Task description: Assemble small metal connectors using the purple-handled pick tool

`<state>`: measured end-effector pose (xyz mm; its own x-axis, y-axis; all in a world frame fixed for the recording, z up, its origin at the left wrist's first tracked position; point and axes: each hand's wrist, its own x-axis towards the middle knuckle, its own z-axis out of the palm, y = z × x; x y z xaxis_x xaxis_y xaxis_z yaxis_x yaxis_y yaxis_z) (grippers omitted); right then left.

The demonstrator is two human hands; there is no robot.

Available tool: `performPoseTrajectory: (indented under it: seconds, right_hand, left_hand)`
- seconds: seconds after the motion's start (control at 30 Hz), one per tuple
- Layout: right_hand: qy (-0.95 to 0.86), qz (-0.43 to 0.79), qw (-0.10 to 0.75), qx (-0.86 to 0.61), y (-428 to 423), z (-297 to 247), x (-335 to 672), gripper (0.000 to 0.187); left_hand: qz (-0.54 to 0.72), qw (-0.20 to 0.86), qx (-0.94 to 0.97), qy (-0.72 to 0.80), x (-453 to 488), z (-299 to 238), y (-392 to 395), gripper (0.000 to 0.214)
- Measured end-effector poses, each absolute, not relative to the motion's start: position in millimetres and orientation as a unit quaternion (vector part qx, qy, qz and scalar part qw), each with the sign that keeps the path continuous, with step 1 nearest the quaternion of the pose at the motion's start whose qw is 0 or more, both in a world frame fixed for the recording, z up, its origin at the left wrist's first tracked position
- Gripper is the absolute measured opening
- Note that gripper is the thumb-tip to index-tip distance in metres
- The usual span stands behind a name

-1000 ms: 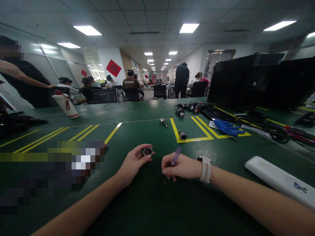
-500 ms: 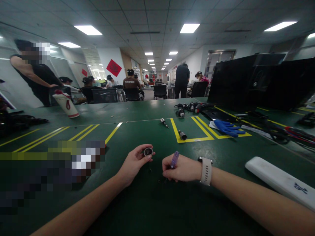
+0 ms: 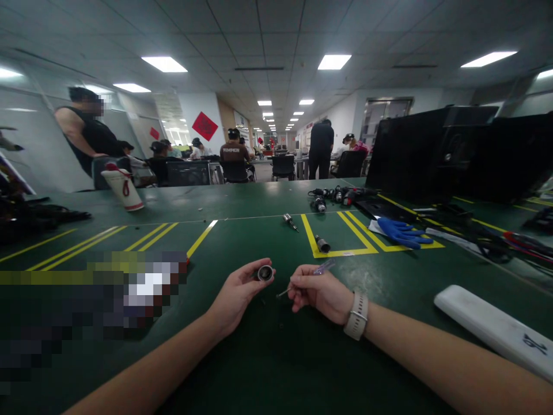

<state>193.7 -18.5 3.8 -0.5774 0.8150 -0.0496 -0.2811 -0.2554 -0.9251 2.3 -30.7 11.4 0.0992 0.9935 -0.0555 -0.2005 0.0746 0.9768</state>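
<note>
Between thumb and fingers, my left hand (image 3: pixel 235 297) grips a round hollow metal part (image 3: pixel 265 273), its open end facing me. Opposite it, my right hand (image 3: pixel 317 291) is closed on a screwdriver (image 3: pixel 324 266) with a clear purple handle; the thin shaft points left toward the metal part, without touching it. Something small and dark sits at the shaft's tip, too small to name. A few tiny dark pieces (image 3: pixel 281 326) lie on the green table (image 3: pixel 242 369) below the hands. Further off are a dark metal cylinder (image 3: pixel 322 244) and a metal piece with a thin shaft (image 3: pixel 290 222).
A blue glove (image 3: pixel 400 232) lies right of the yellow tape marks. At right are a white bar (image 3: pixel 488 323) and black cases (image 3: pixel 415 153). Cabled parts (image 3: pixel 319 203) lie further back. A white cup (image 3: pixel 124 189) stands at left. Several people are in the background.
My right hand has lifted and turned, bringing the screwdriver from upright to nearly level, with its shaft now showing. My left hand still holds the metal part. The camera view has tilted slightly up.
</note>
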Motion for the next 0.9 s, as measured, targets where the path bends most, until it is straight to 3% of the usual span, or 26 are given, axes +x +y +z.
performPoseTrajectory:
  seconds: [0.2, 0.37, 0.57, 0.9]
  right_hand:
    - [-0.563, 0.616, 0.469, -0.290, -26.7, 5.8, 189.3, 0.018]
    - [-0.665, 0.475, 0.454, -0.356, -29.3, 5.1, 181.6, 0.015]
    - [-0.736, 0.348, 0.476, -0.332, -29.5, -1.8, 176.8, 0.010]
    - [-0.799, 0.241, 0.451, -0.316, -32.8, -4.5, 170.0, 0.009]
  left_hand:
    - [0.471, 0.549, 0.513, 0.463, 1.0, 7.3, -32.0, 0.043]
    - [0.461, 0.531, 0.533, 0.470, 4.6, 10.0, -35.0, 0.042]
    - [0.474, 0.512, 0.535, 0.476, 9.2, 14.6, -39.5, 0.040]
    - [0.506, 0.479, 0.531, 0.483, 11.3, 11.7, -36.9, 0.028]
